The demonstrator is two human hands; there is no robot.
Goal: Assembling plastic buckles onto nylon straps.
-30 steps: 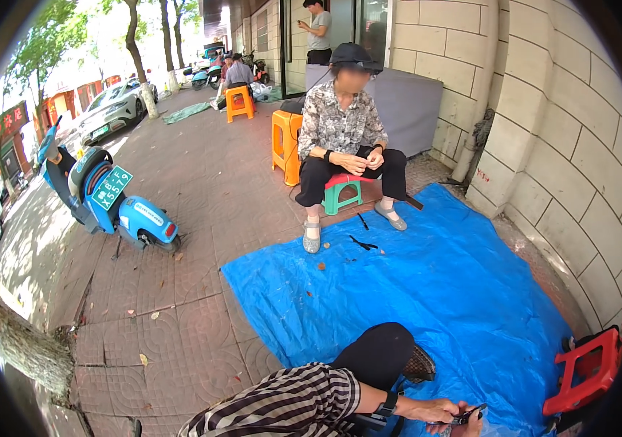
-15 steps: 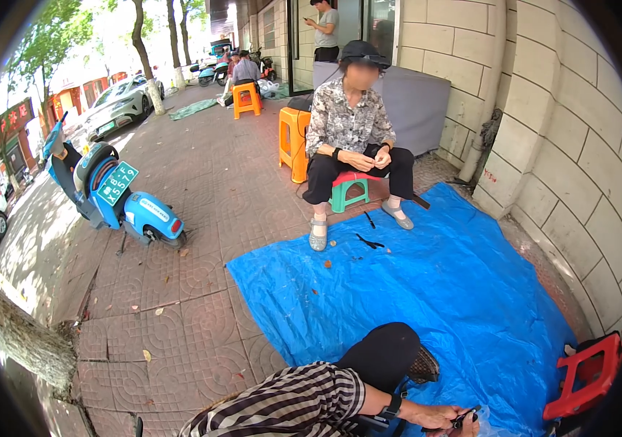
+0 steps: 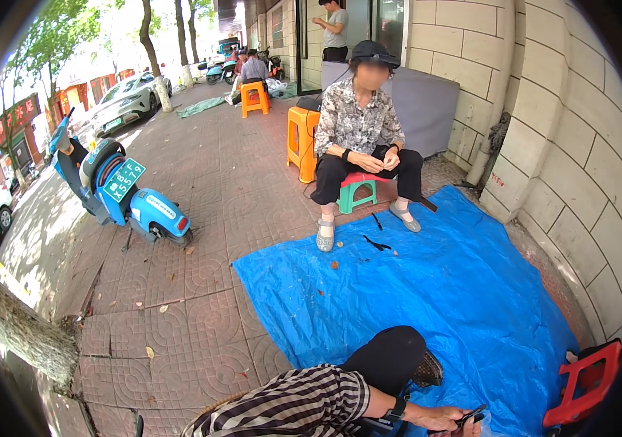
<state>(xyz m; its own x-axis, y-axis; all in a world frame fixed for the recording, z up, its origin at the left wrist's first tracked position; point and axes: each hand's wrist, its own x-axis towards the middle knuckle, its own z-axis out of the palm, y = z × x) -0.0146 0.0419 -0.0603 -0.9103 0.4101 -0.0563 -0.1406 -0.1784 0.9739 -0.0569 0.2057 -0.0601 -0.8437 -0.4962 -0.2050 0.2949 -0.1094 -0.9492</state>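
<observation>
My left arm, in a striped short sleeve with a black band at the wrist, reaches across the lower edge. My left hand (image 3: 436, 418) is closed on a slim black object (image 3: 473, 415) whose exact kind I cannot make out. Against it, my right hand (image 3: 467, 431) shows only a few bent fingers, mostly cut off by the lower edge. Thin clear plastic (image 3: 485, 425) lies beside the fingers. Both hands are low over a blue tarp (image 3: 427, 291), near my bent knee (image 3: 391, 353) in black trousers and a dark patterned shoe (image 3: 427, 369).
Opposite, a person (image 3: 360, 120) sits on a red-and-green stool (image 3: 357, 191), fingers together. Black strips (image 3: 376, 243) lie on the tarp. A red stool (image 3: 584, 386) stands at right, orange stools (image 3: 302, 144) behind, a blue scooter (image 3: 132, 193) at left, and a block wall (image 3: 573, 167) at right.
The view has shifted slightly, so the surroundings sit a little further right. The black object now points up and right from my left hand. My right hand shows less above the lower edge.
</observation>
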